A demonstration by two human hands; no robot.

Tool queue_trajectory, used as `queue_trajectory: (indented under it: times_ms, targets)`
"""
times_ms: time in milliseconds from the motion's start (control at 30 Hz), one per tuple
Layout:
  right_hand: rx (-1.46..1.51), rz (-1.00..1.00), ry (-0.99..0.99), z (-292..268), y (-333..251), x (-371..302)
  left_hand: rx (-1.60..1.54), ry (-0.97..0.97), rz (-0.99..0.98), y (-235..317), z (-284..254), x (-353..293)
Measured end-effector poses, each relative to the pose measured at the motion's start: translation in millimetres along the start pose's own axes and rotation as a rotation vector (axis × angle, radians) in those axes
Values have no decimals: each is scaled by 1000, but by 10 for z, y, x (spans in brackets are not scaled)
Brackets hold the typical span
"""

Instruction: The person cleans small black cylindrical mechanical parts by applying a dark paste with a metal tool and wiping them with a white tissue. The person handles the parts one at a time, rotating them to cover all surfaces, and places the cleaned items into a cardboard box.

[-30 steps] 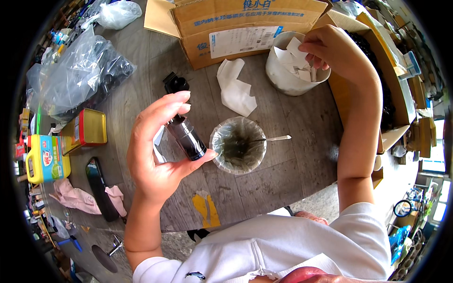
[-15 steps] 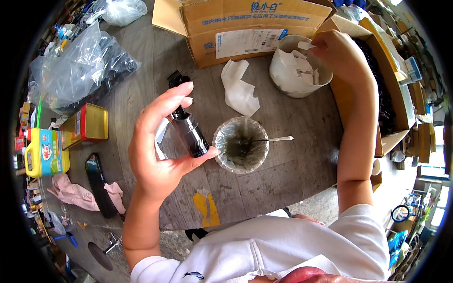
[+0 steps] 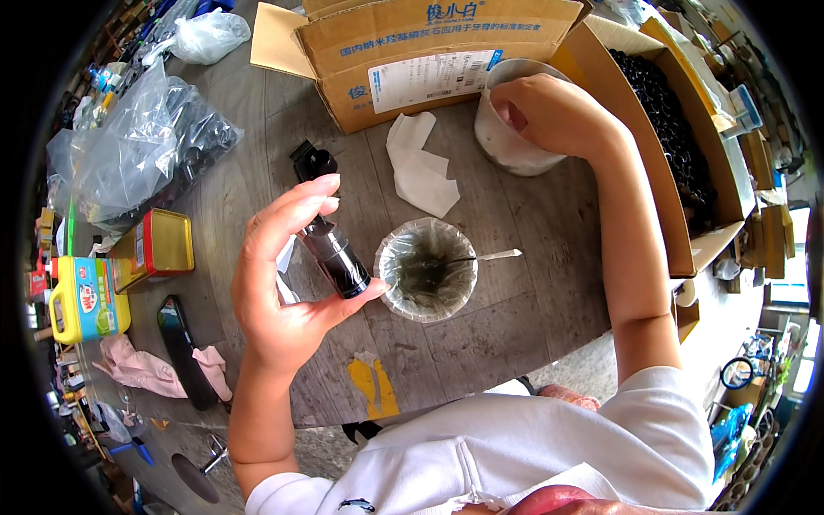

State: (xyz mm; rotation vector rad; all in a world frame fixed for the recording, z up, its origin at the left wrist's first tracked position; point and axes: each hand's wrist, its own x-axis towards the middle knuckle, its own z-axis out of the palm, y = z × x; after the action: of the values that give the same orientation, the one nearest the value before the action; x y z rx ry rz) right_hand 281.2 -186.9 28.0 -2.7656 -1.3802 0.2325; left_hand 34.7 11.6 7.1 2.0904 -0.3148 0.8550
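Clearly the left hand (image 3: 287, 287) is the one doing the holding: its thumb and fingers are closed around a small dark bottle (image 3: 336, 257) with a black pump top, tilted so that the base points down toward the plastic-lined cup (image 3: 427, 269) just to its right, the thumb tip almost at the cup's rim. A slim metal spoon or stirrer (image 3: 489, 255) rests in that cup, its handle sticking out over the right edge. The right hand (image 3: 554, 112) is far across the wooden table (image 3: 515, 309), its fingers dipped into a white tub (image 3: 506, 142) beside the open cardboard box (image 3: 429, 51); whether those fingers have closed on anything inside is hidden by the tub wall. A crumpled white tissue (image 3: 422, 169) lies between the tub and the bottle. Judging by this, the work stands at a fetching step: the bottle is kept ready over the table while the free hand picks something from the tub. The next move would seem to call for a clean lift out of the tub and a steady bottle, so that whatever is fetched can meet it without tipping the cup. Compared with a second ago, the bottle and left hand sit much as they did, while the right hand has gone deeper into the tub, which now hides the white scraps seen in it then.
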Motion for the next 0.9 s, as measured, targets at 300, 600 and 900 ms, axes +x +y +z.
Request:
queue_trajectory:
  times_ms: [300, 600, 900]
  targets:
    - [-10, -146, 248, 122, 21, 8, 26, 7, 12, 3, 0, 7]
    - [20, -53, 198, -72, 29, 6, 53, 6, 20, 5, -8, 6]
    - [365, 3, 249, -353, 77, -129, 56, -4, 8, 22, -22, 10]
